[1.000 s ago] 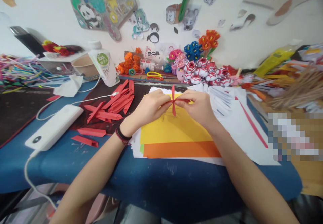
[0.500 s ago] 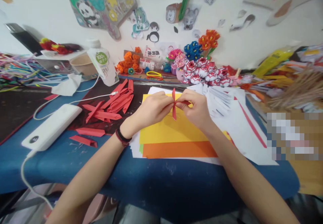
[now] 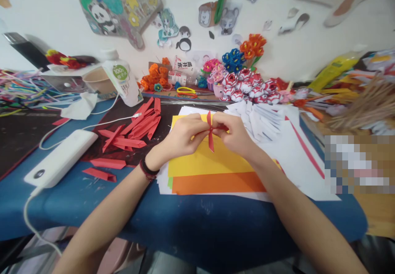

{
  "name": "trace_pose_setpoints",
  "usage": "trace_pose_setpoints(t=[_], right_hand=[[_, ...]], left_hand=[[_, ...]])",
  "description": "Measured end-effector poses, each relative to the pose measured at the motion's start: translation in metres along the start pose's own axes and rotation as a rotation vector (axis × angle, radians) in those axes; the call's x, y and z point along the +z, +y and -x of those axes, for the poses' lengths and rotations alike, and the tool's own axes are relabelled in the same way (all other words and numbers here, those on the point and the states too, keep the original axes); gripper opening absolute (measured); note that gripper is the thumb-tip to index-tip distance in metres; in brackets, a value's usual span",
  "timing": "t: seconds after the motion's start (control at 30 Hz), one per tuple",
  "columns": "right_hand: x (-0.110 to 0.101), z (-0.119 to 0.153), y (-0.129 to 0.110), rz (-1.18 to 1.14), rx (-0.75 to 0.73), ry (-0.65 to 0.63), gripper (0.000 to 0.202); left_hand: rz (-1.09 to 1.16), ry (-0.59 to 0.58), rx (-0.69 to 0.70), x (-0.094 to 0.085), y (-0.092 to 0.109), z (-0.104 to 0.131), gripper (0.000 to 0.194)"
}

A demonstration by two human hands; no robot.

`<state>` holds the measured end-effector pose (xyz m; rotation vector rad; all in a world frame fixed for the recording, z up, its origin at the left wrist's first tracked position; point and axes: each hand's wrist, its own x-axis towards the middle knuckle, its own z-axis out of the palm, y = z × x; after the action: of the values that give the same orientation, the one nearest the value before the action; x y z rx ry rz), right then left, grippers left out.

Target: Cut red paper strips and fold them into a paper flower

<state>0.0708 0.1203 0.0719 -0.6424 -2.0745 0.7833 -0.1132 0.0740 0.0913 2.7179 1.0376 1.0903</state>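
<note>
Between my two hands is a folded red paper piece point(image 3: 211, 142), its pointed ends sticking up and down past the fingertips. My left hand point(image 3: 190, 135) pinches it near the middle from the left side. From the right, my right hand point(image 3: 232, 132) pinches the same spot, and a bit of red paper shows under its fingers. Exactly how the paper is joined at the middle is hidden by the fingertips. Below the hands lies a yellow sheet point(image 3: 197, 163) on top of an orange sheet point(image 3: 216, 182). A pile of folded red paper strips point(image 3: 143, 121) lies to the left.
A white power bank point(image 3: 61, 156) with a cable lies at the left, behind it a white bottle point(image 3: 123, 78). White paper strips point(image 3: 259, 121) lie at the right. Along the wall stand red-and-white paper flowers point(image 3: 247, 84) and blue flowers point(image 3: 233, 60).
The view has shifted slightly. Both hands keep their pinch on the red paper, whose lower tip has swung and tilted a little.
</note>
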Motion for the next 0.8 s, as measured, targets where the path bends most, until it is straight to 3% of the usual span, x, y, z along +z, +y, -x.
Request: trace_pose_setpoints(t=[0.23,0.53,0.67,0.8], right_hand=[[-0.002,0.001,-0.002,0.016,-0.036,0.009,0.024],[0.005,0.004,0.006,0.541,-0.129,-0.114,0.023],[0.001,0.005,0.009,0.574,-0.137,-0.145,0.02],[0.0,0.004,0.01,0.464,-0.061,-0.097,0.017]], left_hand=[[0.061,-0.042,-0.105,-0.006,0.002,0.0,0.021],[-0.181,-0.316,-0.223,-0.002,-0.012,0.003,0.02],[-0.281,-0.399,-0.124,-0.002,-0.013,0.004,0.03],[-0.377,-0.327,-0.006,-0.002,-0.011,0.003,0.033]])
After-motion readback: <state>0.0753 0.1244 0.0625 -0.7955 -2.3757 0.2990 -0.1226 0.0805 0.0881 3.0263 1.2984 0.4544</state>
